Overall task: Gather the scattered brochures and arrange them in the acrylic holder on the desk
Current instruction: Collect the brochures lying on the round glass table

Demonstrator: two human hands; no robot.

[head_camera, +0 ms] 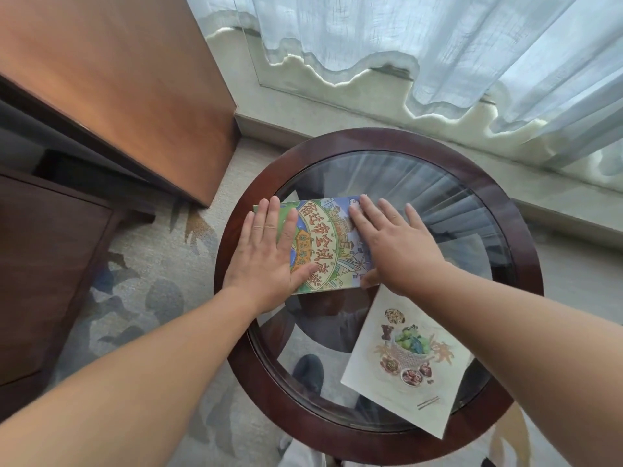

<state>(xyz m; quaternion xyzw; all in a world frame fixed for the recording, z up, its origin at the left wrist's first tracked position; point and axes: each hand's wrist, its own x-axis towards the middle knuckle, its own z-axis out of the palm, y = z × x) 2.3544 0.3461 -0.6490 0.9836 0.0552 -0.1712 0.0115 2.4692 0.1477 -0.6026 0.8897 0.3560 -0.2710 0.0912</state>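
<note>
1. Worktop [526, 230]: a round one with a dark wooden rim and a glass centre; its far edge lies near the wall and the sheer curtain [438, 45], and its left edge is close to a tall wooden cabinet [118, 79].
2. Colourful brochure [323, 244], printed with large characters and drawings of buildings, lies flat on the glass toward the far-left part of the worktop, its left end reaching the wooden rim.
3. Left hand [266, 257] rests palm down on the left part of that brochure, fingers straight and close together; it presses flat and grips nothing.
4. Right hand [391, 244] lies palm down over the brochure's right end, fingers spread onto the glass, with the thumb at the brochure's near-right corner; whether the thumb is under the edge cannot be told.
5. White brochure [404, 358], showing a basket of fruit and bowls of nuts, lies on the near-right part of the worktop, turned at an angle, its near corner crossing the wooden rim and overhanging it slightly. Its far corner is just beside the colourful brochure.
6. Open room: the far-right glass and the near-left glass are bare; patterned carpet [151, 298] surrounds the worktop on the left.
7. Acrylic holder is not in view.
</note>
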